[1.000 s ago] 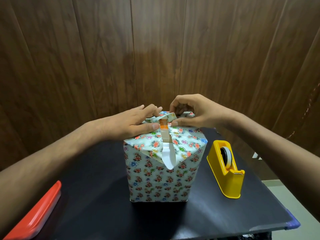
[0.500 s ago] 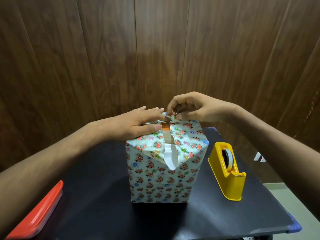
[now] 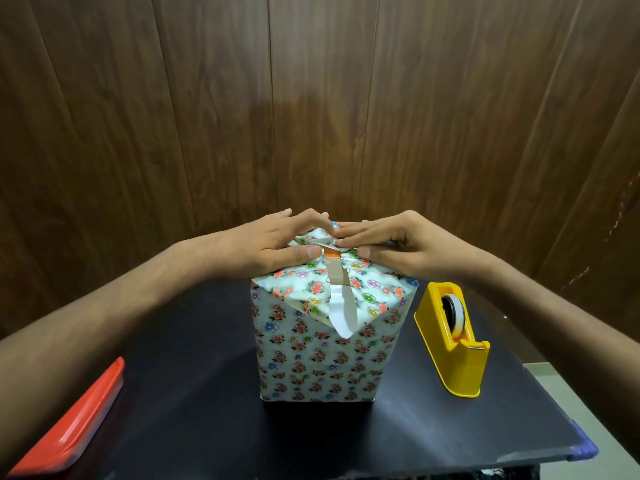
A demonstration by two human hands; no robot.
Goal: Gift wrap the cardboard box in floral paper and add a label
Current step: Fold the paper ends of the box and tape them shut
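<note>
Black table [image 3: 194, 393], wrapped box [image 3: 318, 362] upright

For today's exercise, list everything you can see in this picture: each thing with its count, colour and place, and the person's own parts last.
Wrapped box: one, white paper with small flowers, standing at the table's middle.
Paper strip: one, white, hanging from the box's top over its front fold.
Tape dispenser: one, yellow, on the table right of the box, apart from it.
Lid-like flat thing: one, red, at the table's near left edge, partly out of frame.
Table: one, black top.
Wall: dark brown wood panels, behind the table.
Left hand: one, pressing the box's top folds.
Right hand: one, pressing the top folds opposite.
</note>
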